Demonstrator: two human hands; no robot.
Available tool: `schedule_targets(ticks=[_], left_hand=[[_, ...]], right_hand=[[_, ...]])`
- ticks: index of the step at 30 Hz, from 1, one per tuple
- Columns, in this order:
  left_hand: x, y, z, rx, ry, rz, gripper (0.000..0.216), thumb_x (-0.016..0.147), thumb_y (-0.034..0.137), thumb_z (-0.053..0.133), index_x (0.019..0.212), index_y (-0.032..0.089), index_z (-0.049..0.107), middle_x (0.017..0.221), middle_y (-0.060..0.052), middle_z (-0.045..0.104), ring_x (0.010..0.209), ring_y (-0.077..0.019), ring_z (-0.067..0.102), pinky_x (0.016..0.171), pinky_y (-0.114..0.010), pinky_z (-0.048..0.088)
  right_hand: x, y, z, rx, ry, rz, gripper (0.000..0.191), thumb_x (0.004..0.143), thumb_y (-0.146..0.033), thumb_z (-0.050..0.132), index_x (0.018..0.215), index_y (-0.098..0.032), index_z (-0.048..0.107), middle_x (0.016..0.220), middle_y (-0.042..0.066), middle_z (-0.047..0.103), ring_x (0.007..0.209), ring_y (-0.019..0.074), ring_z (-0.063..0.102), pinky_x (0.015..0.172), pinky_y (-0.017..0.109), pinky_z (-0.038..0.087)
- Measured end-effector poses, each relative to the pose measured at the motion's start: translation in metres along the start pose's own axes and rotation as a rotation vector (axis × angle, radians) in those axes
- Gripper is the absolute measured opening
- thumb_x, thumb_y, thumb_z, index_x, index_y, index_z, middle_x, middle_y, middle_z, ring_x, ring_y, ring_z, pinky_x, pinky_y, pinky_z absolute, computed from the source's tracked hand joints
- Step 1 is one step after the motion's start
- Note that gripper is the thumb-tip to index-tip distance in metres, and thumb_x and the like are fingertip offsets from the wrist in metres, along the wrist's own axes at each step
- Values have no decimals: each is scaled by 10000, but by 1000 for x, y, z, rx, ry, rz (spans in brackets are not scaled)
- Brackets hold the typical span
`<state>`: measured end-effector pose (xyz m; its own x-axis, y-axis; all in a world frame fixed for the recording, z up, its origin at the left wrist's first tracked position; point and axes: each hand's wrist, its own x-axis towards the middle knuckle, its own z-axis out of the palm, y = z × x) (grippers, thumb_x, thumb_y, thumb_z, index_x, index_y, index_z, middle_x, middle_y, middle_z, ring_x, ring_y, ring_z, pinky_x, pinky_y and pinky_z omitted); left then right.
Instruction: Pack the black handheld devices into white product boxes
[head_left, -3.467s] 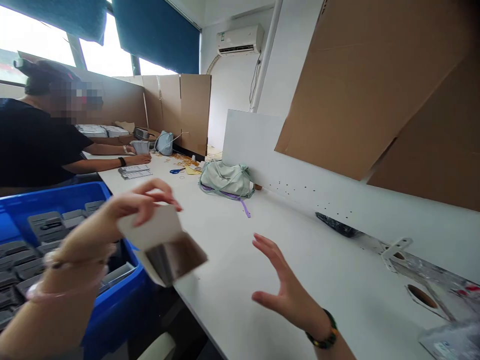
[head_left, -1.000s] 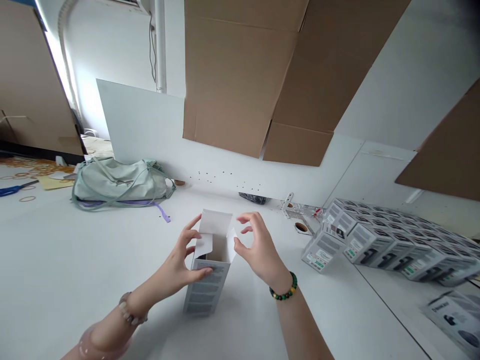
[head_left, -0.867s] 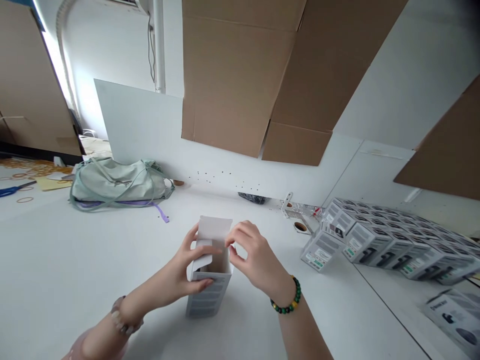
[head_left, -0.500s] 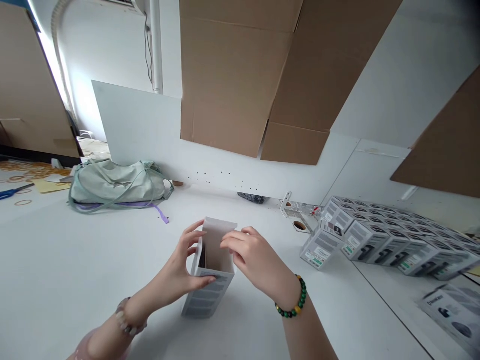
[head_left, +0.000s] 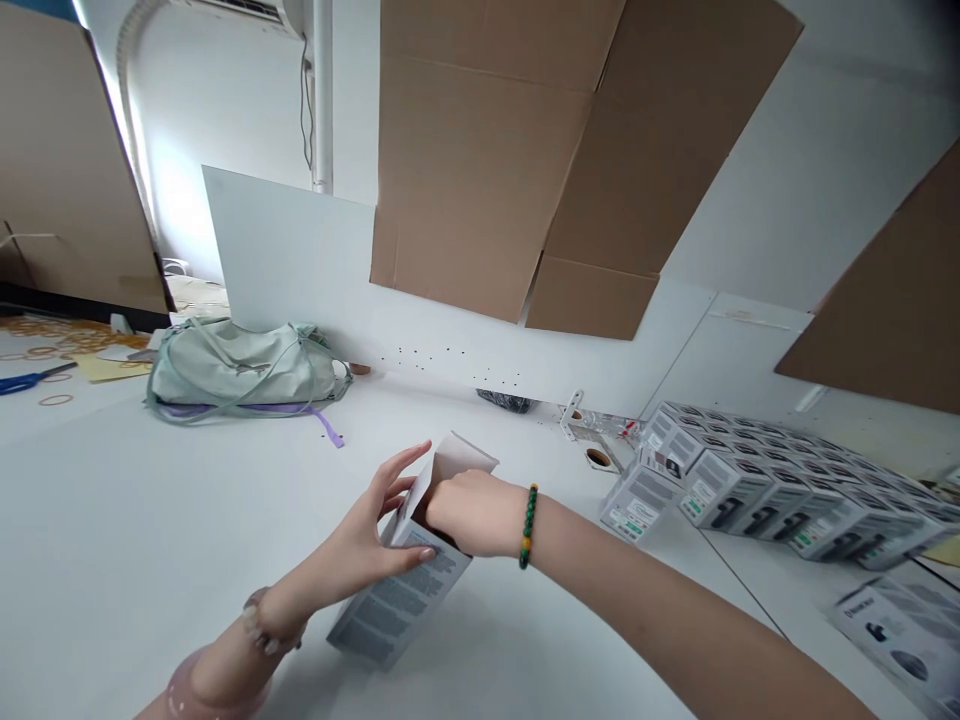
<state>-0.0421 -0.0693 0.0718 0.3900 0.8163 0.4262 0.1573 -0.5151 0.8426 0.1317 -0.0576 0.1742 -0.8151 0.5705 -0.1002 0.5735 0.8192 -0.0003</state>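
Note:
A printed cardboard box [head_left: 397, 615] with its top flap raised leans to the right on the white table, its open end facing up and toward my right hand. My left hand [head_left: 375, 540] grips it from the left, thumb on the printed front and fingers behind the side wall. My right hand [head_left: 476, 512] reaches into the opening. Its fingers are hidden inside the box, so what they touch does not show.
Several similar closed boxes [head_left: 795, 490] stand in rows at the right, with one box [head_left: 645, 495] apart in front. Another box [head_left: 900, 640] is at the right edge. A pale green bag [head_left: 247, 365] and blue scissors [head_left: 30, 381] lie at the left.
The box has gone from nearly upright to tilted right. My right hand has moved from the top flap down into the opening. My left hand keeps its hold.

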Motion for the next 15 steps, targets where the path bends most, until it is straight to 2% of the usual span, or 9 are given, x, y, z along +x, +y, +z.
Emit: schedule_targets(ticks=[4,7,12,15], left_hand=[[1,3,1,115,32,136,827,797,311,762,1450,426,268,1626,-65,157,1425,-355,333,1121,-543,379],[1,1,5,159,88,202,761,814,287,745,1417,417,299,1628,-67,113,1463,-358,244,1103,-544,390],[1,-1,13,40,115,109,754,810,309,742,1407,419,295,1627,-62,95,1416,-352,334,1059,-519,445],[3,1,12,-126,117,-64,794,814,365,732,1436,426,241,1588,-80,220,1337,-345,448,971,-493,523]], right_hand=[[-5,16,-7,101,127,138,422,784,-157,679,457,-191,414,442,-71,389,432,79,360,410,225,249],[-4,18,-4,120,217,243,381,793,-131,667,479,-183,457,467,-69,395,450,77,327,427,224,235],[11,16,7,153,258,169,237,707,17,629,554,-155,570,548,-36,505,523,99,414,485,230,260],[13,23,-1,201,302,114,220,683,22,653,567,-157,597,604,-28,568,574,108,490,531,223,331]])
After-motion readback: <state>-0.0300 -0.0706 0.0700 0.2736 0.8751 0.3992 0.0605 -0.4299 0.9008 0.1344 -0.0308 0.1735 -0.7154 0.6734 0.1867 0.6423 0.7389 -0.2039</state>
